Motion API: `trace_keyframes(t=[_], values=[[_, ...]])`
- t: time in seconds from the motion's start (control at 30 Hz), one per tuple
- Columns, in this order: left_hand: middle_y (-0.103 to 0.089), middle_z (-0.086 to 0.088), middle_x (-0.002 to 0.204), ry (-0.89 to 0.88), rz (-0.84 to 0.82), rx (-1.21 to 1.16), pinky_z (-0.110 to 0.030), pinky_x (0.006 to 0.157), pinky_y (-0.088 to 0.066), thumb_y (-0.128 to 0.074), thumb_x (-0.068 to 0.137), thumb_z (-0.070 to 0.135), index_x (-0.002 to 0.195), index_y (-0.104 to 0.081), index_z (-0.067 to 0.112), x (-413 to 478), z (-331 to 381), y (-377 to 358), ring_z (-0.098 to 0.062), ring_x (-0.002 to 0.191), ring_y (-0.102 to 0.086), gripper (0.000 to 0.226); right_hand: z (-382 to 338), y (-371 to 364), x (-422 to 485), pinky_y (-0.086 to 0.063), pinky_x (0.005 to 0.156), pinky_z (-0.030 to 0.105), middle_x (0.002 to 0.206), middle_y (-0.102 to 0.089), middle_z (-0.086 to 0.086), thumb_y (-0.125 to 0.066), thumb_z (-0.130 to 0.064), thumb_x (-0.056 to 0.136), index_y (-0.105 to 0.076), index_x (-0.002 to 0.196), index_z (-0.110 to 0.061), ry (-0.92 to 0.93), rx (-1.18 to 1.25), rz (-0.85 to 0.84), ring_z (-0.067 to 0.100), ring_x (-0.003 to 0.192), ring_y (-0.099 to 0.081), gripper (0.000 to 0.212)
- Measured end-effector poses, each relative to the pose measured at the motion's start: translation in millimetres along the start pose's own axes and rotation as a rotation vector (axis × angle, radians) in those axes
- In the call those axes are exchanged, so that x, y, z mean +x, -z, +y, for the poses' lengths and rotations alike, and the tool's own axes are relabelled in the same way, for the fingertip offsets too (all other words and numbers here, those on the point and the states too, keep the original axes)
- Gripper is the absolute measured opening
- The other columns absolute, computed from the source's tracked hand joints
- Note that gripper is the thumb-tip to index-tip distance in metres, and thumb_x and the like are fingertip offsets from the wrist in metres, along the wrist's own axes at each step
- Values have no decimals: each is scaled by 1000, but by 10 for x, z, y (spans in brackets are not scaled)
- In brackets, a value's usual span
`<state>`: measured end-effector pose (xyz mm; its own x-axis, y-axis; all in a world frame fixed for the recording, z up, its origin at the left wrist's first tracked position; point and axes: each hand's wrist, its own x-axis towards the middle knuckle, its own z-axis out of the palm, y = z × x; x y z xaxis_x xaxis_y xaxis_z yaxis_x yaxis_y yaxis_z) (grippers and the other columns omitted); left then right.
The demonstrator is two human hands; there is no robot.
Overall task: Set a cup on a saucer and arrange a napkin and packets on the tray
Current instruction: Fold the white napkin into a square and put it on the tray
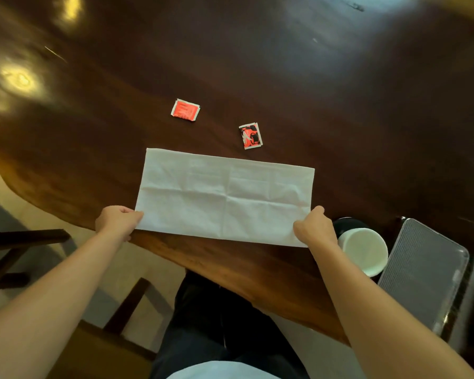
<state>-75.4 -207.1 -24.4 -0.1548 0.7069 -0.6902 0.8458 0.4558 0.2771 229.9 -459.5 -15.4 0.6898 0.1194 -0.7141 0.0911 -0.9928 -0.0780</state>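
Note:
A white paper napkin [225, 196] lies spread out as a long creased rectangle on the dark wooden table [312, 91]. My left hand [117, 221] pinches its near left corner and my right hand [314, 228] pinches its near right corner. Beyond the napkin lie two red packets: one [185, 110] further left, the other [251, 135] with black markings, close to the napkin's far edge. A white cup [364, 251] stands on a dark saucer [349, 223] just right of my right hand. A grey textured tray [422, 272] lies to the right of the cup.
The table's near edge runs diagonally from the left down to the lower right. Dark wooden chair parts [25, 239] stand at the left below the edge, and my dark-trousered legs [216, 324] are under the table.

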Motion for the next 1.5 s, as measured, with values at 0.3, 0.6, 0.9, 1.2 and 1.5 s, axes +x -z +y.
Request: trace_keyframes(t=[0.3,0.6,0.9,1.2,1.5], values=[[-64,-18,114,189,16,-352,-33,69,-59,-69,89,-6,93,-65,4,-172,19,11,-33,95,-68,12,32,-29,-46,-47,62,41,98,-55,15,-51,-4,91,-32,133,-4,59,-87,-19,32,88,-59,46],[-64,-12,101,206,84,-480,-32,58,-59,-71,87,-7,92,-63,11,-1,153,331,-31,96,-66,20,115,-159,-143,-50,61,37,101,-57,12,-64,-10,89,-49,113,-9,40,160,-65,26,82,-57,28],[-64,-7,109,-44,207,-137,-31,63,-54,-74,87,4,91,-60,21,313,329,622,-26,95,-64,22,117,-500,-498,-61,74,40,104,-64,9,-70,-9,87,-57,116,-15,-134,417,-61,25,88,-64,33],[-27,-15,162,-1214,-13,735,-52,119,-26,-57,99,31,149,-38,18,330,685,-211,-36,151,-21,55,-1547,-1077,-786,-29,117,52,151,-44,11,-54,-28,98,-43,146,-15,544,158,365,32,144,-33,51],[0,-6,170,-1334,145,886,-54,124,-2,-22,96,59,161,-3,21,1074,566,-328,-30,156,4,77,-1544,-1638,-220,0,121,58,169,-2,3,-20,-58,99,-9,159,-30,648,-276,452,31,154,5,67]])
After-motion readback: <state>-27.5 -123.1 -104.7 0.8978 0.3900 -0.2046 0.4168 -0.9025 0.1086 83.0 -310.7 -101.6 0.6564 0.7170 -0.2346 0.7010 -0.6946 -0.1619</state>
